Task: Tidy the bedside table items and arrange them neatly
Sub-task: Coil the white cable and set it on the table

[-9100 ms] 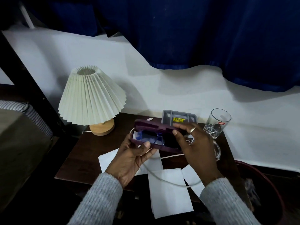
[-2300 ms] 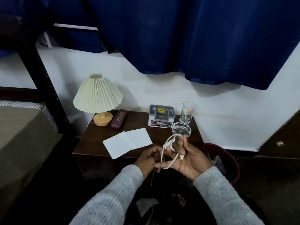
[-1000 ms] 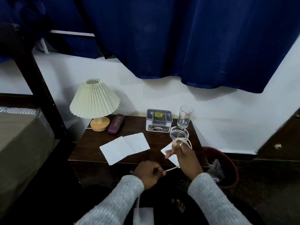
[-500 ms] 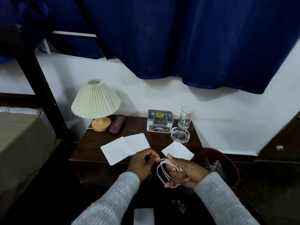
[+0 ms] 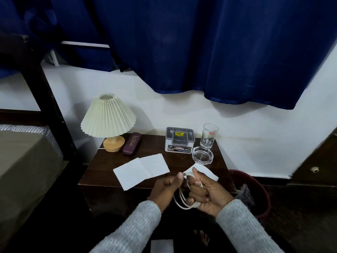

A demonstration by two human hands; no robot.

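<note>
A: Where's the cable [image 5: 186,208] now?

B: Off the desk [image 5: 102,167], between both hands, just in front of its near edge. The right hand [image 5: 211,195] has its fingers curled round a few loops. The left hand [image 5: 164,189] pinches the strand at the top between thumb and fingers.

A: How will it handle?

B: It looks light, thin and limp, though I'd guess a bit springy, so the loops will want to fall open. I'd hold it across the bundle where the strands cross, not by one strand. The plug end I can't make out.

A: And places to put it?

B: Beyond the right hand stands a grey organiser [image 5: 179,141] with open compartments. I see a yellow label inside but can't tell what else. Just right of it is a drinking glass [image 5: 209,135], which looks empty. Nearer the hands there's a clear ashtray [image 5: 202,155], which also seems empty.

A: Fragile neighbours, then.

B: Yes, both are glass, so I'd set the coil down gently. A closed spectacle case [image 5: 131,143] lies beyond the left hand beside the lamp [image 5: 109,121], and I can't see into it. To the right of the right hand, down on the floor, a red bin [image 5: 255,194] holds something dark and crumpled.
</note>
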